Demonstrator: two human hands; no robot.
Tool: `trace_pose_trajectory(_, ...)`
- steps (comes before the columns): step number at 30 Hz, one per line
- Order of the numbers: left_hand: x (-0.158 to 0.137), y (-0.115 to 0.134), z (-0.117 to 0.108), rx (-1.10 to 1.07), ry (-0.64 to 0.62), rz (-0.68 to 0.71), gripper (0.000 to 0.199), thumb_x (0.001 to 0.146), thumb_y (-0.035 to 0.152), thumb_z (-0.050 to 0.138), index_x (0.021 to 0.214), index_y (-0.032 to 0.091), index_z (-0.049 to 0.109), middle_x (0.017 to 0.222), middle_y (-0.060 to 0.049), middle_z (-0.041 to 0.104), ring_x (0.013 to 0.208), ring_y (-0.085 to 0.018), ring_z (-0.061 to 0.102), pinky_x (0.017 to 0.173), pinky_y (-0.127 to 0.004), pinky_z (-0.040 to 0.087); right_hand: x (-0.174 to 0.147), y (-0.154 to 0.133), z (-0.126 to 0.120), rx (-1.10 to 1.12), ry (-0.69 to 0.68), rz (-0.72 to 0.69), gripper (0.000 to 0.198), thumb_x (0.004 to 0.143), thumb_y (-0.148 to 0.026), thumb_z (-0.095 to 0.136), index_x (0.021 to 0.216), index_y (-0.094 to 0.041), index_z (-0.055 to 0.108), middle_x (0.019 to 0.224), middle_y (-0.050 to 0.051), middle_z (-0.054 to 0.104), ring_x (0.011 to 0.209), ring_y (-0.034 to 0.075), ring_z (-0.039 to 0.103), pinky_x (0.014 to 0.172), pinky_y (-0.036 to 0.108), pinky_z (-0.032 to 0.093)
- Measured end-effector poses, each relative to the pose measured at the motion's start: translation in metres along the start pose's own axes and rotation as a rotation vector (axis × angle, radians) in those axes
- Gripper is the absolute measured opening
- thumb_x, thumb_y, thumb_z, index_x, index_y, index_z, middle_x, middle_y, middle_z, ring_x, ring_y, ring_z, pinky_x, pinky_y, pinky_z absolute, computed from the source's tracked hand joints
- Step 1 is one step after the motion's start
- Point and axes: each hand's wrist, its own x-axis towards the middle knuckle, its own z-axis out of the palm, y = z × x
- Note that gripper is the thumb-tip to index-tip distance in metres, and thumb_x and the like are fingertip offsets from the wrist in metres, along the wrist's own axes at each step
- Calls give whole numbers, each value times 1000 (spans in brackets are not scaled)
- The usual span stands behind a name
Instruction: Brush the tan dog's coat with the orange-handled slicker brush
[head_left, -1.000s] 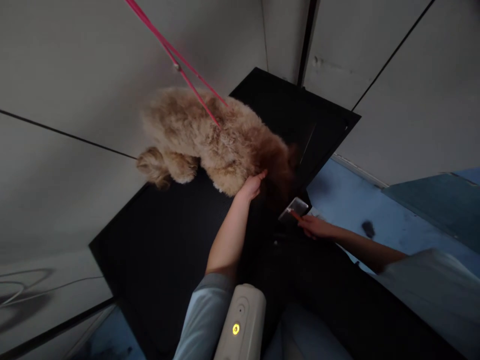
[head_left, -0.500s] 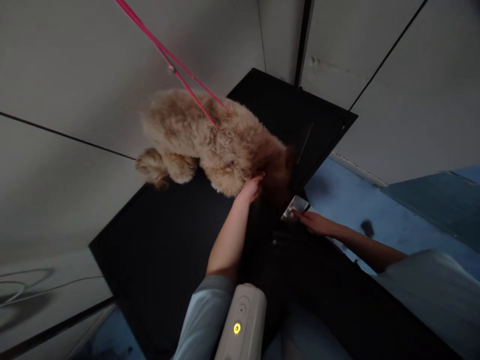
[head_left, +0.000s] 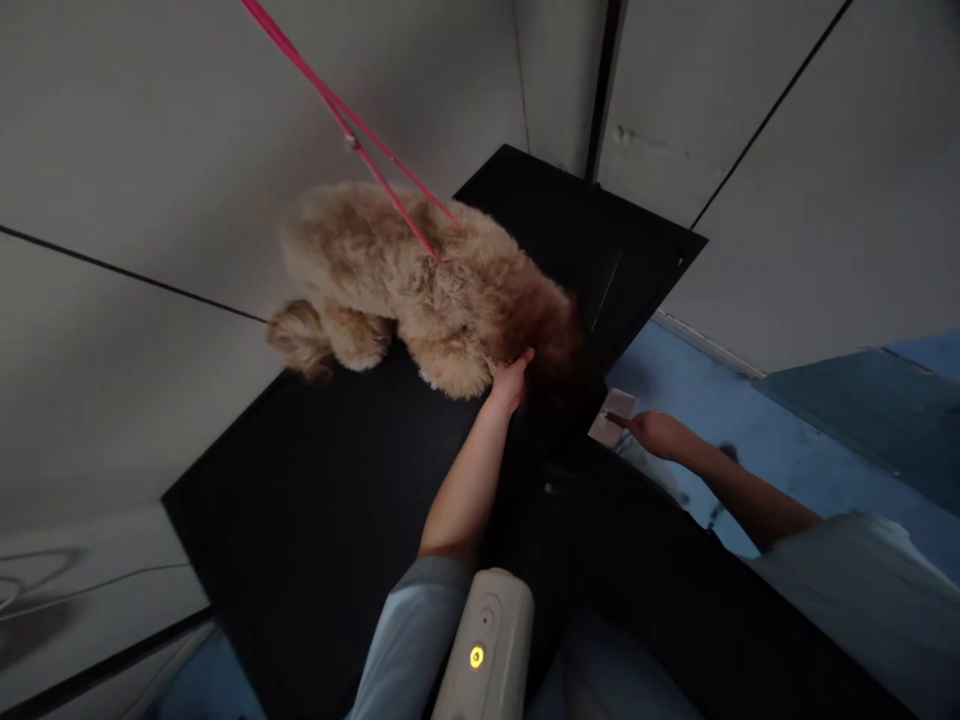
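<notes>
A curly tan dog (head_left: 367,250) stands on a black ribbed grooming table (head_left: 322,500), its darker head towards the right edge. A pink grooming loop (head_left: 322,90) runs down to its neck area. My left hand (head_left: 512,382) is closed on the dog at the underside of its head, thumb showing; the other fingers are lost in dark fur. Just beyond the table edge, my right hand (head_left: 660,436) grips a slicker brush (head_left: 611,417) with a pale rectangular head, a finger lying along it. The brush is apart from the dog's fur.
A white device (head_left: 486,640) with a yellow light sits close below me. Black posts (head_left: 604,90) and a thin dark rod (head_left: 135,275) stand by the grey wall (head_left: 150,120). Dark clumps lie on the blue floor (head_left: 705,390). A cable (head_left: 97,583) hangs at the lower left.
My right hand and the slicker brush have moved right, away from the dog's head. My left hand stays at the head, and the dog has hardly moved.
</notes>
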Motion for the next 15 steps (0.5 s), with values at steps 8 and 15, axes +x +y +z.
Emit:
trace_pose_trajectory(8, -7, 3, -2, 112, -64, -48, 10, 86, 18, 64, 93, 15, 69, 102, -7, 75, 110, -22, 67, 107, -36, 47, 13, -72, -27, 181, 280, -356, 39, 102, -35, 38, 128, -24, 66, 117, 7, 74, 102, 24, 69, 85, 31, 48)
trace_pose_trajectory(15, -8, -11, -3, 119, 57, 101, 17, 86, 21, 69, 103, 20, 66, 114, -3, 73, 131, -15, 55, 114, -28, 38, -6, -30, -36, -138, 100, 10, 42, 101, -43, 40, 109, -21, 75, 104, 16, 75, 90, 30, 70, 70, 35, 48)
